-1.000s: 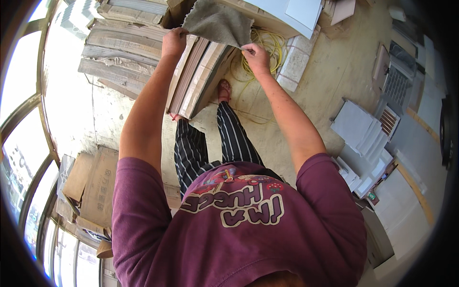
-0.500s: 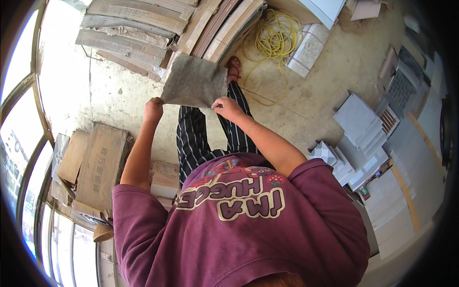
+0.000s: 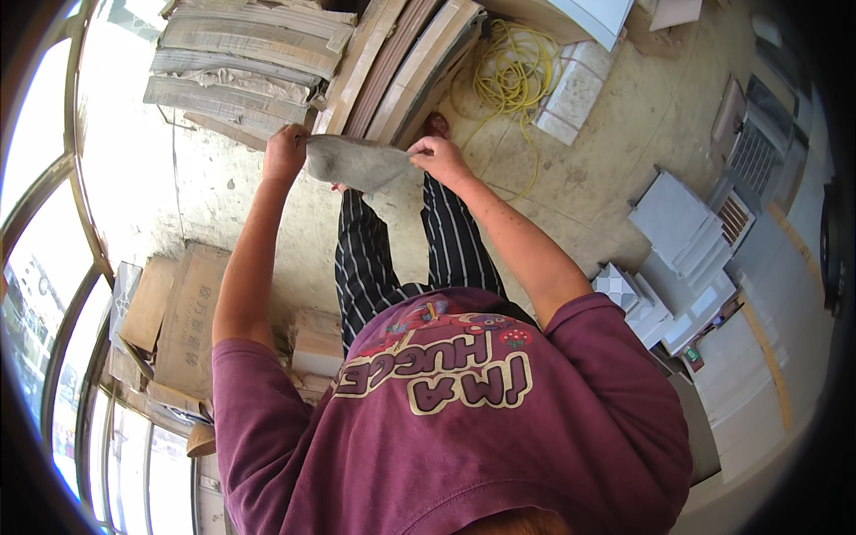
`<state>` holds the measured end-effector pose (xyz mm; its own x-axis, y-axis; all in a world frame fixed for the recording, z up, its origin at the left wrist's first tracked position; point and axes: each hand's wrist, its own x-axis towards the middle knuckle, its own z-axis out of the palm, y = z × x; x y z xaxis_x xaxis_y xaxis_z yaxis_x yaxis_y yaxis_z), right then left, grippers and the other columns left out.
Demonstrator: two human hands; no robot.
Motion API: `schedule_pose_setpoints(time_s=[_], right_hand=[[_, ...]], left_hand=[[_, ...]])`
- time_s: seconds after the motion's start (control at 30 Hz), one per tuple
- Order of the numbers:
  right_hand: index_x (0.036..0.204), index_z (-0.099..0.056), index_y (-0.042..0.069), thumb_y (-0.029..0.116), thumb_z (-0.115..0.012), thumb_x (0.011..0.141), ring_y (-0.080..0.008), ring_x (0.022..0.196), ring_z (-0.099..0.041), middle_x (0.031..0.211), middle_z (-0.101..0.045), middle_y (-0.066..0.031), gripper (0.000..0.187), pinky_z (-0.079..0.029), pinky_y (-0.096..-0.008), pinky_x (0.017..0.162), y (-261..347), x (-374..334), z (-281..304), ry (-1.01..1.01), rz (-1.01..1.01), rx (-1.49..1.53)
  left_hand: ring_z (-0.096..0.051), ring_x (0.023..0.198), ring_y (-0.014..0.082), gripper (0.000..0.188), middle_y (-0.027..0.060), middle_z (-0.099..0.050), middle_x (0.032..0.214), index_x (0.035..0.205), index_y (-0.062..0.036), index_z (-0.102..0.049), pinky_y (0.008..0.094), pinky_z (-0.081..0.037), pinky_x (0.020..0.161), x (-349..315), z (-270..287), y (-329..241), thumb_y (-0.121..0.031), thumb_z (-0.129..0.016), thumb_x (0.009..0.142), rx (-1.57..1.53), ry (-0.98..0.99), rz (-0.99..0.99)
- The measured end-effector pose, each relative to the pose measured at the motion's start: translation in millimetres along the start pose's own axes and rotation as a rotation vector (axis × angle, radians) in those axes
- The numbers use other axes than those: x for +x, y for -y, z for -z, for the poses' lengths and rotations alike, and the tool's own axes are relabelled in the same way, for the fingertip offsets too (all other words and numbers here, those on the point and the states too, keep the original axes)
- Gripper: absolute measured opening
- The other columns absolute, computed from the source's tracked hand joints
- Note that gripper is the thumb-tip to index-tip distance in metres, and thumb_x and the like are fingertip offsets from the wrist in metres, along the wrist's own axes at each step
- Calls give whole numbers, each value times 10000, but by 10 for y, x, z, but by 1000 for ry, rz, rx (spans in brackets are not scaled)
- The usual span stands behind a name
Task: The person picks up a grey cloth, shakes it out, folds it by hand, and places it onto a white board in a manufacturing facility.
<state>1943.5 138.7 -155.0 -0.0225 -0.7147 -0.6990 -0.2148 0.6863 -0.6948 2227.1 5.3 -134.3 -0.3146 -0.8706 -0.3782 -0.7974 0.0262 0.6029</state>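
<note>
A grey cloth (image 3: 357,163) is stretched between my two hands, out in front of my legs. My left hand (image 3: 285,153) pinches its left corner, fingers closed. At the opposite corner, my right hand (image 3: 440,160) grips the cloth between thumb and fingers. The cloth's upper edge runs nearly straight from hand to hand, while the lower part swings toward me and sags to a rounded point. Just beyond it stand flat cardboard-wrapped packages (image 3: 392,76).
More flat cartons (image 3: 250,53) are stacked at the far left. A coiled yellow hose or cable (image 3: 513,71) lies beside a pale slab (image 3: 575,94). Cardboard boxes (image 3: 192,312) stand by the left windows; grey tiles (image 3: 673,223) are piled on the right.
Both hands have risen away from my body, still holding the cloth. Its hanging part has flipped from the far side to the near side. My feet have shifted slightly.
</note>
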Motion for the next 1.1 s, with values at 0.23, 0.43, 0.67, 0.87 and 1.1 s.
schedule_pose_setpoints(time_s=[0.23, 0.43, 0.67, 0.87, 1.1], right_hand=[[879, -631, 3, 74, -628, 771, -93, 656, -594, 732, -635, -31, 129, -474, -239, 614, 609, 548, 1132, -290, 83, 267], [873, -645, 22, 87, -648, 768, -82, 646, -575, 752, -641, -17, 123, -472, -223, 631, 904, 723, 1758, -542, 316, 234], [829, -660, 52, 88, -663, 743, -105, 637, -558, 739, -616, -24, 94, -465, -246, 622, 705, 756, 1370, -579, 267, 72], [830, -661, 60, 126, -655, 722, -223, 732, -600, 791, -620, -91, 126, -481, -322, 684, 195, 486, 474, -349, 74, -99], [832, -654, 38, 116, -652, 725, -176, 680, -616, 748, -640, -86, 133, -484, -279, 662, -186, -326, -636, 68, 25, -171]], left_hand=[[-632, 790, 284, 141, 123, -652, 834, 883, -77, -657, 353, -496, 710, 1480, -122, -838, -125, -568, 784, 41, -132, -184], [-632, 770, 274, 124, 103, -655, 819, 873, -107, -663, 344, -499, 688, 2157, -35, -1459, -160, -580, 798, 30, -266, -353], [-629, 784, 286, 129, 117, -651, 832, 866, -79, -652, 351, -498, 702, 1963, -277, -990, -132, -561, 792, 19, -245, -345], [-625, 806, 304, 114, 138, -641, 853, 854, -60, -640, 356, -496, 711, 988, -382, -222, -95, -552, 792, 55, -67, -112], [-602, 774, 345, 113, 169, -618, 814, 793, -34, -630, 394, -484, 695, -766, -83, 802, -16, -528, 750, 29, 194, 111]])
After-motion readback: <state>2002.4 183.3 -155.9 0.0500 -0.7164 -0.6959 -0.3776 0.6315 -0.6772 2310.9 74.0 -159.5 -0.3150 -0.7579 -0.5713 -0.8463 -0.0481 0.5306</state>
